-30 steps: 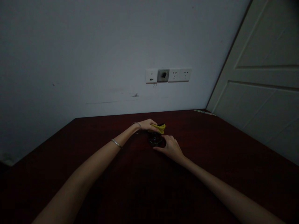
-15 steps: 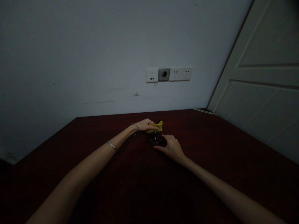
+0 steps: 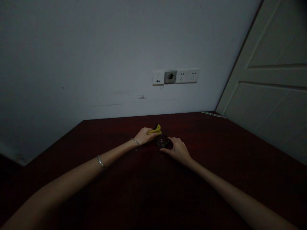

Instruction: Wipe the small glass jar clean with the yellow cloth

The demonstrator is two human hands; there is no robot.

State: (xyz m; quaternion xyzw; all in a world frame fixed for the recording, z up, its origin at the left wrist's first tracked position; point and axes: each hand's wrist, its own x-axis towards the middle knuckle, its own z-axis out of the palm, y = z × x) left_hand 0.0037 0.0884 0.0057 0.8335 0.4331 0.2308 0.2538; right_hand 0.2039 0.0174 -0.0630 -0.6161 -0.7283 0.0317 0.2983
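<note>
My left hand (image 3: 144, 136) is closed round a small yellow cloth (image 3: 155, 130) and rests on the dark red table (image 3: 216, 153), just left of a small dark round glass object (image 3: 161, 140). My right hand (image 3: 178, 150) lies against the right side of that object, fingers curled round it. Two thin bracelets (image 3: 100, 161) sit on my left forearm. The room is dim and the object's details are hard to make out.
A pale wall stands behind the table with a row of sockets and a switch (image 3: 176, 76). A white panelled door (image 3: 271, 80) runs along the table's right side. A thin flat strip (image 3: 213, 114) lies at the far right corner.
My left hand with the yellow cloth has come down and to the left, from above the dark object to the table beside it. My right hand has stayed on the object.
</note>
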